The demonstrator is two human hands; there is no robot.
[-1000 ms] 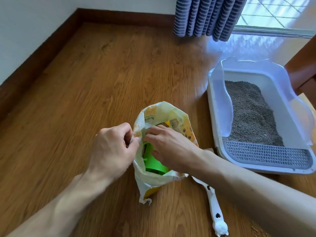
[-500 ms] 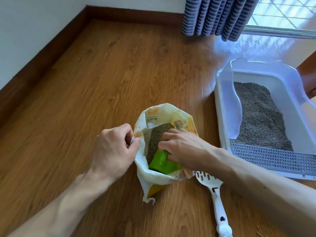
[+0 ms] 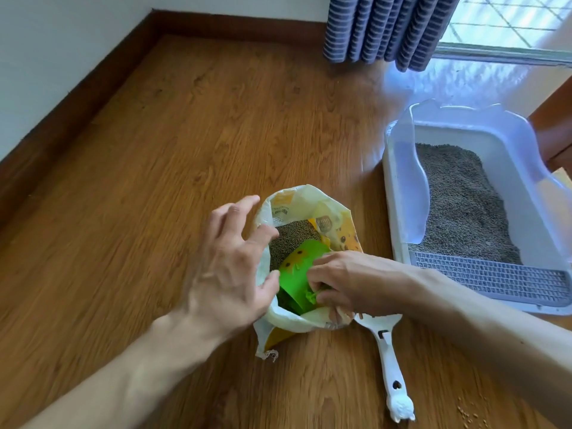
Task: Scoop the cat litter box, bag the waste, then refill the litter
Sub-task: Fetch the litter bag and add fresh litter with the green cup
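Wooden floor (image 3: 185, 144), striped curtain (image 3: 383, 29), left hand (image 3: 229, 267) spread, right hand (image 3: 349, 283) gripping green scoop (image 3: 297, 274) in litter bag (image 3: 297, 202)

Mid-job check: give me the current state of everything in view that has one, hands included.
litter bag: open, upright on floor, holds litter
green scoop: inside bag, gripped
right hand: grips green scoop
left hand: open, fingers spread at bag rim
litter box: holds litter
white slotted scoop: lying flat on floor, untouched

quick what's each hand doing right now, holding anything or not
Left hand: open, fingers spread at the rim of the litter bag, gripping nothing.
Right hand: closed on the green scoop inside the bag.
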